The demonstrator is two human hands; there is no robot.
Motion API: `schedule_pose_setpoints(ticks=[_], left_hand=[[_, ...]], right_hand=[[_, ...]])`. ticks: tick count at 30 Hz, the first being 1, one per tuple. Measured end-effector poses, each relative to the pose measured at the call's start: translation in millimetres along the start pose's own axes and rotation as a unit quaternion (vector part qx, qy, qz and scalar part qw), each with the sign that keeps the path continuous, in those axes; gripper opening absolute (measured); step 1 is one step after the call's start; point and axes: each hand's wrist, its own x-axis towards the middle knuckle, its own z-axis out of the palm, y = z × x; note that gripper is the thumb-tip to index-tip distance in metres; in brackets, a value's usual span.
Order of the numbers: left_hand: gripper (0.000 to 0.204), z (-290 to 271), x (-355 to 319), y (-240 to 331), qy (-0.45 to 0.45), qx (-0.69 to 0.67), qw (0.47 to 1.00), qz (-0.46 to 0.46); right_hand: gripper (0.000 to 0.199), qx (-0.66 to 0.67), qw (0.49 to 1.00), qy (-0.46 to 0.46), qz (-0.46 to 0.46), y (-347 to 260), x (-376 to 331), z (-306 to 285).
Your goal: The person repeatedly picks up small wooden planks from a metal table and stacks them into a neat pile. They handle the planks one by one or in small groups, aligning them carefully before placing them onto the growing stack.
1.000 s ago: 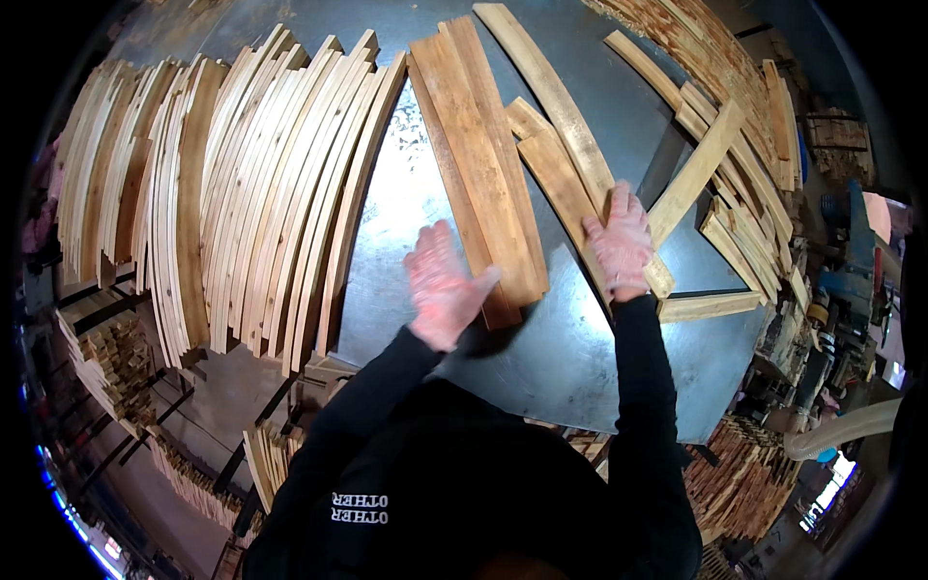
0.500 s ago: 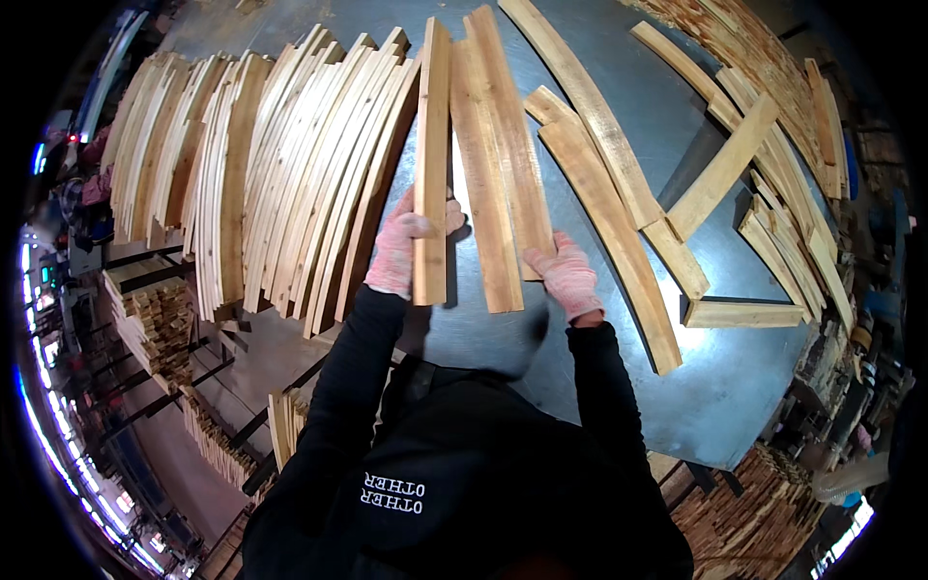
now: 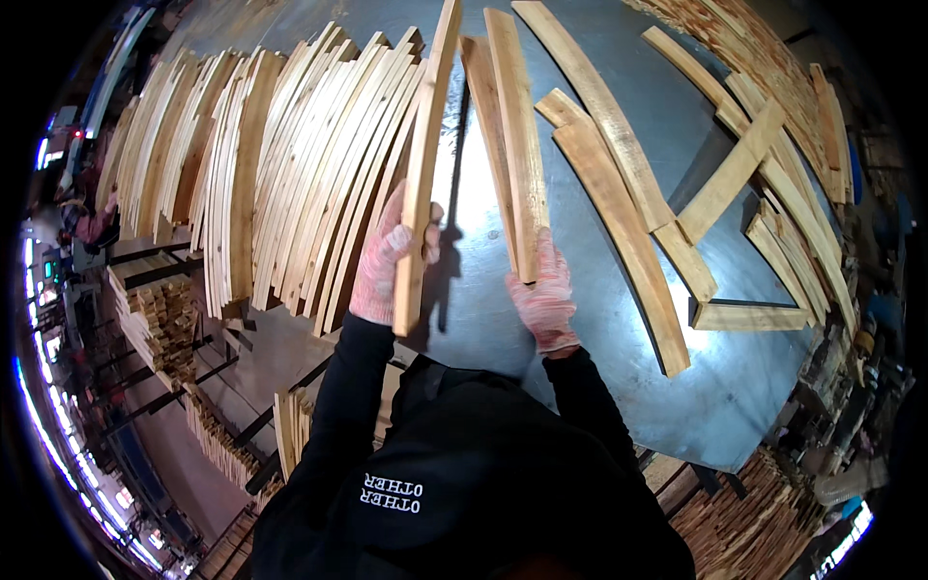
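Observation:
My left hand (image 3: 380, 275), in a pink and white knit glove, grips a long narrow wooden board (image 3: 427, 164) near its lower end. The board is raised off the metal table and casts a dark shadow to its right. My right hand (image 3: 543, 302), in a matching glove, is closed round the near end of another wooden board (image 3: 523, 145), which is tipped partly on edge. Against that board's left side is a further wooden board (image 3: 490, 135), partly covered by it. Its near end reaches close to my right fingers, and I cannot tell whether they touch it.
Left of my left hand, a row of boards (image 3: 319, 184) stands closely packed on edge. Several loose boards (image 3: 619, 232) lie at the right on the metal table (image 3: 619, 406), one board (image 3: 735, 169) crossing others. Stacked wood (image 3: 159, 319) sits below the table's left side.
The left board has risen and tilted, its far end moving away and right. My right hand has shifted left and down, and its board has turned from flat toward its edge, over the neighbouring board.

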Motion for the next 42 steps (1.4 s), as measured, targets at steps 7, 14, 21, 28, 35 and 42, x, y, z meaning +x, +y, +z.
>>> schedule_pose_setpoints(ticks=[7, 14, 21, 28, 35, 42], left_hand=[[0.049, 23.3, -21.6, -63.6, 0.155, 0.297, 0.935, -0.120], [0.049, 14.7, 21.9, -118.8, 0.135, 0.369, 0.908, -0.147], [0.043, 26.9, 29.1, -105.5, 0.160, 0.284, 0.924, -0.200], [0.055, 8.2, 18.6, -124.7, 0.136, 0.346, 0.917, -0.145], [0.076, 34.5, 22.5, -124.4, 0.204, 0.316, 0.916, -0.141], [0.060, 52.6, 38.2, -124.5, 0.260, 0.415, 0.854, -0.174]], right_hand=[[0.057, 0.456, 0.862, -0.134, 0.177, 4.0, -6.5, -49.5], [0.065, -0.127, 0.987, -0.048, -0.081, -15.9, -68.9, -9.6], [0.080, -0.351, 0.926, -0.004, -0.139, 37.1, -14.2, -101.4], [0.091, -0.216, 0.971, -0.030, 0.099, 62.5, 24.6, -135.3], [0.082, -0.141, 0.975, -0.165, -0.046, -18.8, 94.9, -39.8], [0.098, -0.357, 0.933, 0.031, -0.002, 44.4, 175.5, -126.7]])
